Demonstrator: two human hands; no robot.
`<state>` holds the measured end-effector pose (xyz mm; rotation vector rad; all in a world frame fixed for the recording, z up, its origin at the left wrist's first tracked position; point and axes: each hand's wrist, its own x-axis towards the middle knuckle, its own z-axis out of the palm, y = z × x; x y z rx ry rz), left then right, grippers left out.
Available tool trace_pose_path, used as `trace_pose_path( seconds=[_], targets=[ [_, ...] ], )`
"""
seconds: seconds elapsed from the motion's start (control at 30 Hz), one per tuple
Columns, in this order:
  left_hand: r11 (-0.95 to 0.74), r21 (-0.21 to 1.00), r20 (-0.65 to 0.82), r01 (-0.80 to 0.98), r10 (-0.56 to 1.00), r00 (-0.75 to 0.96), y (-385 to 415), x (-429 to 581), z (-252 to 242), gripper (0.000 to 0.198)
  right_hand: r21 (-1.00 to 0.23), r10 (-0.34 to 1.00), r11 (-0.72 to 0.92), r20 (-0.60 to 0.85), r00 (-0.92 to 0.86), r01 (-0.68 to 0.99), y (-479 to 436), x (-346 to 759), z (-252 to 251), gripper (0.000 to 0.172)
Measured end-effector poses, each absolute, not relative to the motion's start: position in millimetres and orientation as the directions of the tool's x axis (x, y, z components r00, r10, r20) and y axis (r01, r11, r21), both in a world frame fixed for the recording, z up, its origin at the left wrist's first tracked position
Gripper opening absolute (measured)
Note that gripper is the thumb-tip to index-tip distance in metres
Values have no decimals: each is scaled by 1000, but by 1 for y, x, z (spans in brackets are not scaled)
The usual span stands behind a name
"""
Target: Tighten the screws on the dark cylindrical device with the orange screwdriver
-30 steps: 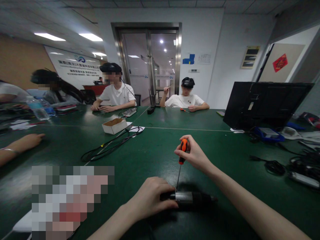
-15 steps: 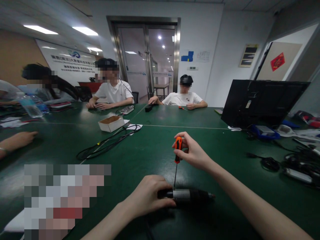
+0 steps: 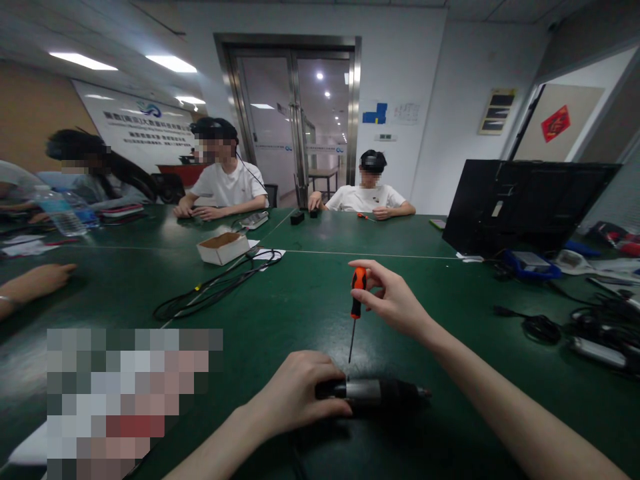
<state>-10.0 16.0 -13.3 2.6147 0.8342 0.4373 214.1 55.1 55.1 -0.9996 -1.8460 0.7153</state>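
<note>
My left hand (image 3: pixel 297 393) presses down on the left end of a dark cylindrical part with a silver middle band (image 3: pixel 380 392), which lies on the green table (image 3: pixel 300 300). My right hand (image 3: pixel 395 300) holds a screwdriver with an orange and black handle (image 3: pixel 357 292) upright by its top. The thin shaft points down, and its tip hangs a little above the cylinder, apart from it.
A black cable loop (image 3: pixel 215 287) and an open cardboard box (image 3: pixel 223 248) lie ahead to the left. A black monitor (image 3: pixel 520 207) with cables and gear stands at right. Other people sit around the table; someone's hand (image 3: pixel 37 280) rests at left.
My right hand has lifted the screwdriver, so its tip has come up off the cylinder. The left hand has kept its hold.
</note>
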Motion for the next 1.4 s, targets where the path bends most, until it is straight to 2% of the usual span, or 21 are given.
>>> trace_pose_path(
  seconds=[0.13, 0.23, 0.37, 0.47, 0.57, 1.07, 1.4],
  targets=[
    [-757, 435, 174, 487, 601, 780, 15, -9, -12, 36, -733, 853, 522, 452, -261, 437, 52, 219, 65, 34],
    [-751, 439, 170, 493, 608, 775, 15, -9, -11, 34, -661, 848, 530, 406, -341, 531, 43, 216, 68, 26],
    [-743, 427, 156, 515, 621, 768, 15, -9, -12, 36, -549, 813, 546, 164, -559, 633, 33, 208, 59, 8],
    [-740, 425, 152, 521, 626, 765, 16, -9, -12, 38, -489, 746, 570, -30, -666, 660, 32, 203, 49, 12],
    [-739, 419, 133, 528, 625, 769, 16, -9, -12, 37, -456, 699, 590, -123, -704, 666, 33, 199, 42, 12],
    [-739, 412, 129, 533, 626, 769, 14, -9, -9, 39, -384, 660, 652, -137, -739, 653, 33, 199, 41, 17],
    [-741, 420, 141, 523, 623, 769, 14, -9, -9, 42, -289, 785, 530, -190, -590, 798, 44, 205, 42, 14]
  ],
)
